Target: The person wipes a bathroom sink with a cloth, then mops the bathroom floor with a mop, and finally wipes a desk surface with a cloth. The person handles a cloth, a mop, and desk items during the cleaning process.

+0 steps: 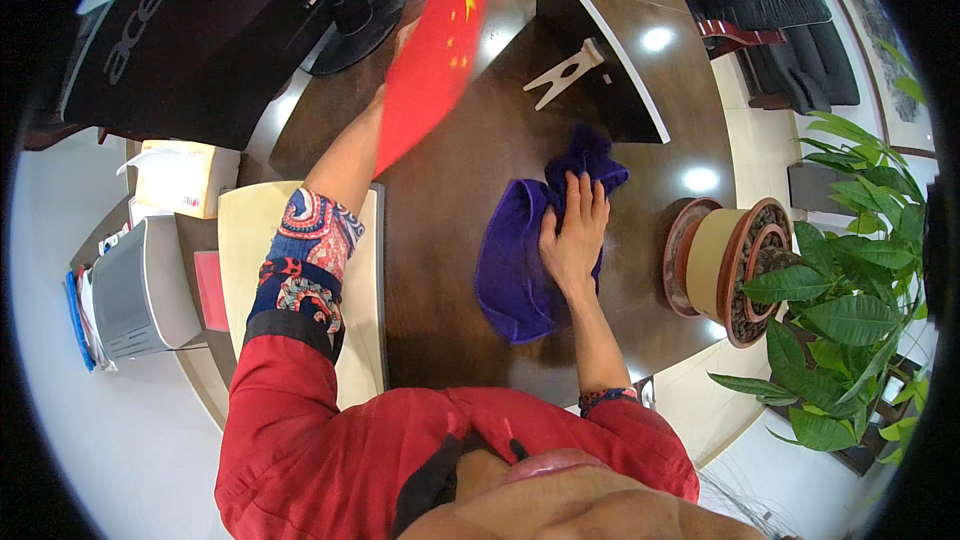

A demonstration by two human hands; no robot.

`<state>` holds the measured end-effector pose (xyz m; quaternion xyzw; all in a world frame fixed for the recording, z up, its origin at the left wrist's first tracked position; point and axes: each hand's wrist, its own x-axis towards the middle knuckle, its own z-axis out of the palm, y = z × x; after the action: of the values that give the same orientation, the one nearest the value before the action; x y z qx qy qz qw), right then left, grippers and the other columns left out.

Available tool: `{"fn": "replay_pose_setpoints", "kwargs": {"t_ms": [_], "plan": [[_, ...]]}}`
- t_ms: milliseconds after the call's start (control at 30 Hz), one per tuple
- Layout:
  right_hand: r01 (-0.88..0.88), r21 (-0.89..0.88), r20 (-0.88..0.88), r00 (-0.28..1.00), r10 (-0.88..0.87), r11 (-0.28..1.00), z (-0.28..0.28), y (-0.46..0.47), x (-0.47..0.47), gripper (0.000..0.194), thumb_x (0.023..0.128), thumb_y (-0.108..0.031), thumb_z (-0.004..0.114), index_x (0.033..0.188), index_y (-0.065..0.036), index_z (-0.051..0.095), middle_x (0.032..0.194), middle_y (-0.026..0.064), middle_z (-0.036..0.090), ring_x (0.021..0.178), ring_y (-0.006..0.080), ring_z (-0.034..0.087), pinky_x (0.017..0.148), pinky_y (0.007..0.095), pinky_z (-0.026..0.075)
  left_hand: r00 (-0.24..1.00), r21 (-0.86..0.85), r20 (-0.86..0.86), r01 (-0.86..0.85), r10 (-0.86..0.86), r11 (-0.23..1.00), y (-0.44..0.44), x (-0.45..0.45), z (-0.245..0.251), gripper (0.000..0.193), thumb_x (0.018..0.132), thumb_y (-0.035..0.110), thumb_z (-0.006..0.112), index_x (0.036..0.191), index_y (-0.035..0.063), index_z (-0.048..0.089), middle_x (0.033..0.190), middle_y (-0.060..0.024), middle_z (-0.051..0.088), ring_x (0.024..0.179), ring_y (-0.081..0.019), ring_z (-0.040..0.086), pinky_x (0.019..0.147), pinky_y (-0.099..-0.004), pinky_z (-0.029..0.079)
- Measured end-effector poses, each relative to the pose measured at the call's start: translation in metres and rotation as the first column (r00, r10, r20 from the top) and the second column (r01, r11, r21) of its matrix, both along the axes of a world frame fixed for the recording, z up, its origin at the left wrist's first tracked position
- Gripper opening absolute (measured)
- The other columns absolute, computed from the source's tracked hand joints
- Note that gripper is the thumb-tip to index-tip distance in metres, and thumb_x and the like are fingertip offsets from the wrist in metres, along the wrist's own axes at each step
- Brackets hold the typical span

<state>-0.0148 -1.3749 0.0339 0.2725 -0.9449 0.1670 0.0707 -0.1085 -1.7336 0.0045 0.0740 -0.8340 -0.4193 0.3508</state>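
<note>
My right hand [579, 229] lies on a bunched purple cloth [517, 270], fingers over its gathered upper part, on the dark brown wooden desk [442, 270]. A loose fold of the cloth spreads to the left of the hand. My left arm reaches forward across the desk. Only a small part of my left hand [406, 36] shows behind a red flag with yellow stars [439, 60], so its grip is hidden. The flag's lower corner hangs over my left forearm.
An Acer monitor [180, 30] is at upper left. A white-edged black panel [600, 105] and a pale forked piece [566, 75] stand ahead. The potted plant [701, 262] is right; a tissue box [176, 178], grey machine [139, 292] and beige panel [360, 345] are left.
</note>
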Motion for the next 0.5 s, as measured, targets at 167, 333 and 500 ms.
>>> {"fn": "replay_pose_setpoints", "kwargs": {"t_ms": [167, 333, 500], "plan": [[-0.033, -0.046, -0.067, 0.997, 0.03, 0.998, -0.008, -0.02, -0.028, 0.06, 0.088, -0.021, 0.059, 0.143, 0.0, 0.048, 0.148, 0.0237, 0.048, 0.141, 0.0462, 0.038, 0.12, 0.0575, 0.024, 0.999, 0.119, -0.048, -0.001, 0.007, 0.993, 0.005, -0.002, -0.001, 0.021, 0.101, 0.024, 0.059, 0.102, 0.0036, 0.063, 0.083, -0.0204, 0.066, 0.079, -0.0388, 0.068, 0.069, -0.0452, 0.052], [-0.064, -0.056, -0.096, 0.994, 0.059, 0.996, -0.009, -0.028, -0.04, 0.059, 0.089, -0.022, 0.059, 0.142, 0.0, 0.049, 0.145, 0.0244, 0.051, 0.136, 0.0472, 0.042, 0.117, 0.0585, 0.029, 0.953, -0.142, -0.136, -0.29, 0.272, 0.946, 0.025, 0.027, 0.014, 0.047, 0.084, 0.011, 0.079, 0.125, 0.0057, 0.057, 0.11, -0.0134, 0.059, 0.098, -0.031, 0.06, 0.082, -0.04, 0.051], [-0.073, -0.054, -0.106, 0.992, 0.067, 0.996, -0.01, -0.035, -0.047, 0.061, 0.086, -0.024, 0.06, 0.141, 0.001, 0.05, 0.145, 0.0241, 0.051, 0.135, 0.0471, 0.042, 0.115, 0.0593, 0.031, 0.998, 0.131, 0.016, 0.055, -0.058, 0.99, 0.1, 0.039, 0.031, 0.067, 0.079, 0.031, 0.083, 0.134, 0.0055, 0.054, 0.115, -0.0173, 0.06, 0.105, -0.033, 0.059, 0.089, -0.0418, 0.05]]}}
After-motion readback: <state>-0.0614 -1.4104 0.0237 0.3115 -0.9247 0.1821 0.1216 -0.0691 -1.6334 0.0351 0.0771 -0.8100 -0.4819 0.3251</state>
